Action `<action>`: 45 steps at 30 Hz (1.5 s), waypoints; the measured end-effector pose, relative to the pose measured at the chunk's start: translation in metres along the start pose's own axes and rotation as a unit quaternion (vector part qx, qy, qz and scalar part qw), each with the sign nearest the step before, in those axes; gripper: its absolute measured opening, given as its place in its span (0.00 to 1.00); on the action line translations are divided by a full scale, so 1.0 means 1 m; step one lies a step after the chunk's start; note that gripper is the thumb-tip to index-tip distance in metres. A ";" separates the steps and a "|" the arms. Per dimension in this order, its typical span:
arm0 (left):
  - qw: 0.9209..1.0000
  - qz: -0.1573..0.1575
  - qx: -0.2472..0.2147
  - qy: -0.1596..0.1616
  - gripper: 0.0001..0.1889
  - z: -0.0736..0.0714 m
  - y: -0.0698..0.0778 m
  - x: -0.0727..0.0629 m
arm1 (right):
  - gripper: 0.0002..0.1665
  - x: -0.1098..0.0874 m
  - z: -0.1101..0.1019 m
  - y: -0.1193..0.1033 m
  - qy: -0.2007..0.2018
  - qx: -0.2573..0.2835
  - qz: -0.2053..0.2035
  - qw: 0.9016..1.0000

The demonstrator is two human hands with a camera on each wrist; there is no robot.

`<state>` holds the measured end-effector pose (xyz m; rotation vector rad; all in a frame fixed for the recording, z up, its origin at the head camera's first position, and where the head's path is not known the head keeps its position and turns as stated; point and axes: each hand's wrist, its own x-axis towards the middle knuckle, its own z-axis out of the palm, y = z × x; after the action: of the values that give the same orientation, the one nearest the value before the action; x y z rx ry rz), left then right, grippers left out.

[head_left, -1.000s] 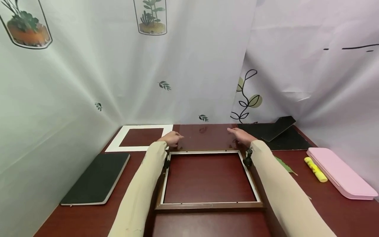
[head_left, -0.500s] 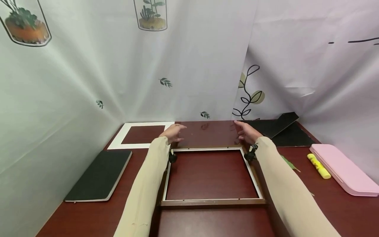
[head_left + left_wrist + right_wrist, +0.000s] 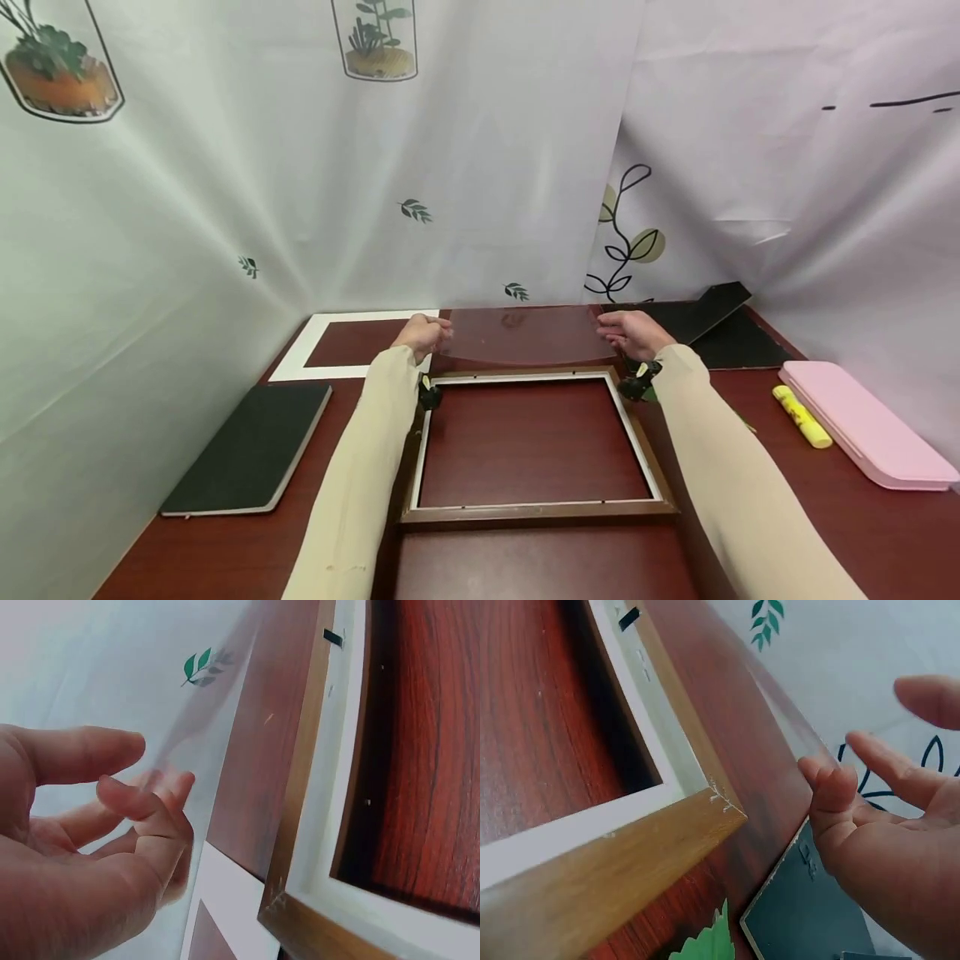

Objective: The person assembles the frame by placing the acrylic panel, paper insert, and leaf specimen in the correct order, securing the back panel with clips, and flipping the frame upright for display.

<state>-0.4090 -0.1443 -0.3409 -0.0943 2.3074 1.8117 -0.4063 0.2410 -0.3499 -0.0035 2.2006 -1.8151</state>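
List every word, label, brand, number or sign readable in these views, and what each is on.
None can be read.
Yellow tube: dark marks, too small to tell whether they are lettering.
Black board: a small raised mark in the right wrist view, too unclear to identify.
Clear sheet, picture frame, dark notebook, pink case: no lettering shows.
Wall covering: printed plants, leaves and black strokes, no letters or numbers.

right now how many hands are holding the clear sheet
2. The left hand pinches the clear sheet at its left end, and the right hand pinches it at its right end. No other hand shows.
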 end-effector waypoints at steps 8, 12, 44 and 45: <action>0.998 0.027 -0.033 -0.037 0.28 -0.005 0.004 -0.005 | 0.35 -0.004 -0.010 -0.001 0.008 -0.014 -0.054 0.998; 0.996 0.039 -0.043 -0.063 0.29 -0.014 -0.003 -0.009 | 0.38 -0.010 -0.012 0.000 -0.020 0.016 -0.070 0.997; 0.974 0.139 0.068 -0.165 0.40 -0.039 -0.040 -0.089 | 0.47 -0.075 -0.004 0.028 -0.078 -0.024 -0.111 0.990; 0.973 0.140 0.064 -0.170 0.41 -0.039 -0.041 -0.093 | 0.48 -0.079 -0.004 0.030 -0.076 -0.034 -0.111 0.990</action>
<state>-0.3161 -0.1989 -0.3528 0.5452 2.2625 1.6303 -0.3260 0.2655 -0.3606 -0.4032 2.2247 -1.7817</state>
